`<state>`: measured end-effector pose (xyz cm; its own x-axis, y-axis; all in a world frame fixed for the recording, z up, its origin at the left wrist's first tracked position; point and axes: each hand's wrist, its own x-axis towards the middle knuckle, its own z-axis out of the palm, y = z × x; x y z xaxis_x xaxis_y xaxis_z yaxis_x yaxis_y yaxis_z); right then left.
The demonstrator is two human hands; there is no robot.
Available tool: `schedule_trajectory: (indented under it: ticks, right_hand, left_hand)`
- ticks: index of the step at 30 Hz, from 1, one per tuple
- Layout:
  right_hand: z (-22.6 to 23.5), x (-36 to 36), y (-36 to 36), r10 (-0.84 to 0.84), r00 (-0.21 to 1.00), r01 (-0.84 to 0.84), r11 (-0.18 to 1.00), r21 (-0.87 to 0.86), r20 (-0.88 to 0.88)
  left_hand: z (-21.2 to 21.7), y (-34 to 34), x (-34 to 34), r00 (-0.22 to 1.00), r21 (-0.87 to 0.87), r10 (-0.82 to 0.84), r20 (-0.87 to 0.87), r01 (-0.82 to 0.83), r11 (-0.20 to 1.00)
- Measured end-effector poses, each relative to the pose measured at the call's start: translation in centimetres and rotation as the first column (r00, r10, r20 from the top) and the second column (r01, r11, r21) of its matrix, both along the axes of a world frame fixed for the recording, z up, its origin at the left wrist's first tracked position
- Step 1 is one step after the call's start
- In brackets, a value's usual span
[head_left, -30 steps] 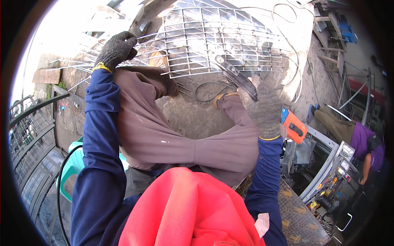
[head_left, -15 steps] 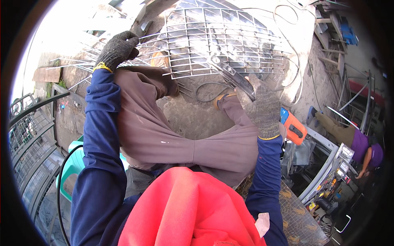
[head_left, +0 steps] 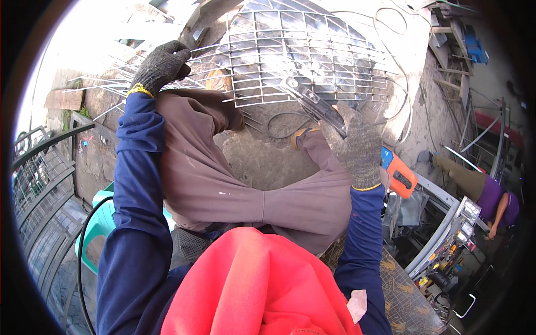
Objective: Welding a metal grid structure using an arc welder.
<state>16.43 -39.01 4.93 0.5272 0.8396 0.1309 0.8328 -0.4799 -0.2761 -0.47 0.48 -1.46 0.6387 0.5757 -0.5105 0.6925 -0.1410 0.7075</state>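
Observation:
My left hand point(head_left: 160, 68), in a dark knit glove with a yellow cuff edge, is closed on the left rod ends of a metal rod grid point(head_left: 257, 61). The grid stretches across the far middle, in front of a shiny sheet point(head_left: 301, 39). My right hand point(head_left: 356, 139), in a grey-brown glove, is wrapped round a hand-held power tool point(head_left: 319, 106). Its narrow dark arm ends in a rounded metal tip at the grid's near edge, and its orange-and-blue rear end sticks out behind my wrist. Whether the tip touches a rod, I cannot tell.
Loose rods point(head_left: 106, 84) lie at the far left, above a dark metal frame point(head_left: 47, 173). Beside my left arm is a turquoise plastic stool point(head_left: 95, 223). Cables point(head_left: 391, 33) run over the ground at the far right. A co-worker in purple point(head_left: 494, 201) bends near a cluttered bench.
The grid has shifted very slightly to the right. Both my hands and the tool stay almost in place. At the right, the co-worker's arm and leg have moved a little.

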Motion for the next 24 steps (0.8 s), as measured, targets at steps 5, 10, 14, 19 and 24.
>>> schedule_trajectory:
  ticks: [5, 10, 14, 19, 24]
  right_hand:
    - [0.2, 0.0, 0.4, -0.014, 1.0, 0.014, 1.0, 0.01, 0.002]
    - [0.5, -0.2, 0.5, -0.02, 1.0, 0.02, 1.0, -0.014, -0.006]
    - [0.4, -0.1, 0.5, -0.022, 1.0, 0.022, 1.0, 0.001, -0.013]
    - [0.8, -0.3, 0.9, -0.052, 0.999, 0.052, 0.998, -0.018, 0.002]
    - [0.2, 0.1, 0.5, -0.06, 0.998, 0.06, 0.998, 0.026, -0.021]
  left_hand:
    - [0.0, 0.1, -0.1, 1.0, -0.008, 0.002, 0.004, -0.002, 1.0]
    - [-0.4, 1.0, -0.1, 0.99, 0.094, -0.109, -0.094, 0.118, 0.989]
    - [-0.4, 0.3, -0.1, 1.0, -0.039, 0.023, -0.015, -0.024, 0.999]
    - [-0.1, 0.3, -0.3, 0.999, 0.021, -0.024, -0.023, 0.025, 0.999]
    - [-0.4, 0.4, -0.3, 1.0, -0.042, 0.006, 0.007, -0.006, 0.999]
